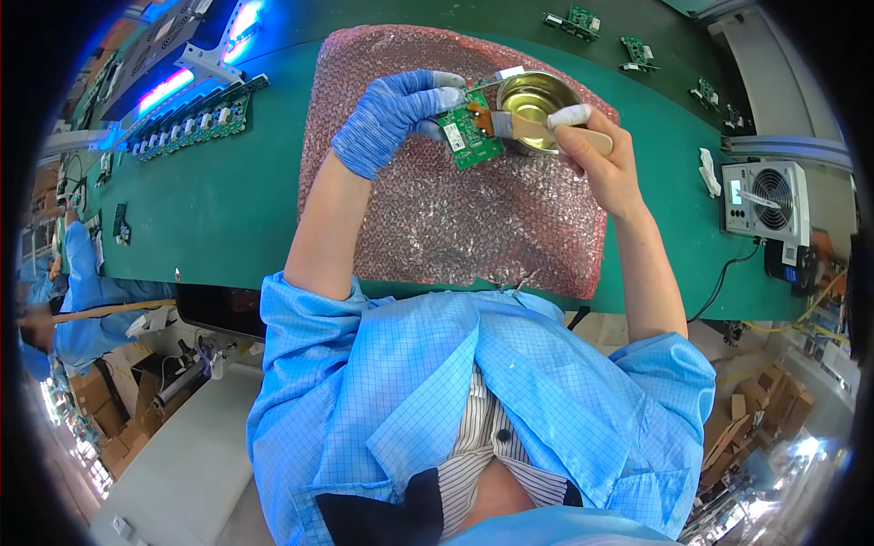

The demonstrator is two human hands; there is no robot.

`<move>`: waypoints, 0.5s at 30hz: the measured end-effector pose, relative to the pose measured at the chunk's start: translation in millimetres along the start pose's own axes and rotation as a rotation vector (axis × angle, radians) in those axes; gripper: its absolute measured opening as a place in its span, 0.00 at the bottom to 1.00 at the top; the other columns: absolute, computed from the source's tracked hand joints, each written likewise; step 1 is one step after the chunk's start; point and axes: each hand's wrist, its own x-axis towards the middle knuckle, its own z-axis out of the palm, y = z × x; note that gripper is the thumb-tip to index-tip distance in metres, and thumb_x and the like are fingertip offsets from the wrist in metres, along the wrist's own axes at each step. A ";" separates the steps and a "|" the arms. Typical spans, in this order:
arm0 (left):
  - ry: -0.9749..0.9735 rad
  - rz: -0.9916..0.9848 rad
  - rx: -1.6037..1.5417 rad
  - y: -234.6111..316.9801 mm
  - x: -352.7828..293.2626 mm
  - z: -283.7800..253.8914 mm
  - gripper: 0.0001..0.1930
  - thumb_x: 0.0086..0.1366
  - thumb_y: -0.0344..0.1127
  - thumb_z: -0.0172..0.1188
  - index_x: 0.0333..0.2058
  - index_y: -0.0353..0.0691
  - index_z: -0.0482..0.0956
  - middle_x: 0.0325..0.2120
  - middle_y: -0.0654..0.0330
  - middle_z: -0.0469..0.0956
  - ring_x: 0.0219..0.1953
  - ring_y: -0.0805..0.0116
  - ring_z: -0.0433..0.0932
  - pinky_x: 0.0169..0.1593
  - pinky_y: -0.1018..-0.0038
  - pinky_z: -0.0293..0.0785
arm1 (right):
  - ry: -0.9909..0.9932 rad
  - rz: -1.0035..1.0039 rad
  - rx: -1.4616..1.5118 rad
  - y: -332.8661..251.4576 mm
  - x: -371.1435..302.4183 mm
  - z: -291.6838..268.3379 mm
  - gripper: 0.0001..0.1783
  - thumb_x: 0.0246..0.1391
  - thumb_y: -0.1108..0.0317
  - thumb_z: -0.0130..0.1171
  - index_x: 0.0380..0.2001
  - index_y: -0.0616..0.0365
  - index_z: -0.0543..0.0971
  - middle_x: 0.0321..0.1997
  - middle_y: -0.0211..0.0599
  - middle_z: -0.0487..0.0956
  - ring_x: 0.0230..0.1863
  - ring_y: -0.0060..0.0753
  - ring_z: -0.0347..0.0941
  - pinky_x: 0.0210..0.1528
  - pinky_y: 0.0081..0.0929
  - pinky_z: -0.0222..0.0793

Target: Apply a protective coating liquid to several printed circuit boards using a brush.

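Observation:
My left hand (401, 114), in a blue knit glove with pale fingertips, is closed on the left edge of a green circuit board (469, 150). An orange-brown flat piece (482, 118) shows at the board's upper right. My right hand (601, 155) is bare apart from a white fingertip cover and grips the wooden handle of a flat brush (533, 129). The bristles meet the board's right side. Behind the brush stands a round metal bowl (557, 89) with clear yellowish liquid in it. A thin stick lies from the bowl's rim toward my left fingers.
Pink bubble wrap (455, 223) covers the middle of the green bench (237, 200). A long circuit board (196, 123) and a lit purple-blue lamp frame (168, 86) are at left. A white fan unit (767, 200) stands at right, near small boards (639, 55). A co-worker's sleeve (82, 250) shows far left.

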 end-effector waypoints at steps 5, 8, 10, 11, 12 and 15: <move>0.065 -0.006 -0.116 -7.1 -1.4 -1.2 0.17 0.51 0.37 0.58 0.38 0.36 0.73 0.29 0.60 0.75 0.28 0.74 0.75 0.27 0.83 0.74 | -0.068 0.089 0.003 5.2 -12.0 -2.1 0.11 0.47 0.64 0.52 0.30 0.60 0.72 0.18 0.24 0.68 0.18 0.10 0.60 0.18 0.09 0.53; 0.137 0.029 -0.210 -8.8 1.0 1.4 0.15 0.51 0.35 0.57 0.38 0.36 0.72 0.29 0.60 0.74 0.28 0.73 0.75 0.27 0.82 0.75 | -0.004 0.052 -0.033 12.2 -15.4 2.3 0.10 0.47 0.64 0.53 0.30 0.60 0.72 0.17 0.25 0.69 0.17 0.10 0.60 0.17 0.09 0.53; 0.173 0.061 -0.263 -8.5 2.4 2.5 0.15 0.52 0.33 0.57 0.38 0.36 0.71 0.30 0.60 0.74 0.29 0.73 0.75 0.28 0.81 0.75 | 0.113 0.030 0.026 9.4 -13.8 8.3 0.09 0.47 0.65 0.53 0.29 0.60 0.72 0.17 0.25 0.69 0.16 0.10 0.60 0.16 0.09 0.53; 0.209 0.086 -0.309 -8.0 3.3 3.1 0.15 0.50 0.31 0.58 0.38 0.35 0.70 0.30 0.58 0.73 0.29 0.71 0.75 0.28 0.80 0.76 | 0.229 0.007 0.086 8.6 -12.3 12.1 0.09 0.47 0.65 0.53 0.29 0.60 0.72 0.16 0.25 0.69 0.15 0.10 0.60 0.15 0.09 0.53; 0.245 0.111 -0.355 -7.6 4.0 3.8 0.15 0.49 0.30 0.58 0.37 0.34 0.69 0.30 0.57 0.72 0.30 0.69 0.75 0.27 0.80 0.77 | 0.227 0.005 0.087 9.2 -9.1 16.0 0.09 0.47 0.65 0.53 0.29 0.60 0.72 0.16 0.25 0.69 0.15 0.10 0.60 0.15 0.09 0.53; 0.278 0.140 -0.395 -6.8 4.2 7.3 0.16 0.49 0.28 0.58 0.37 0.33 0.68 0.30 0.56 0.72 0.30 0.68 0.75 0.27 0.79 0.78 | 0.414 -0.005 0.104 13.6 -2.8 24.1 0.08 0.48 0.66 0.52 0.28 0.59 0.72 0.15 0.25 0.69 0.13 0.10 0.59 0.13 0.09 0.52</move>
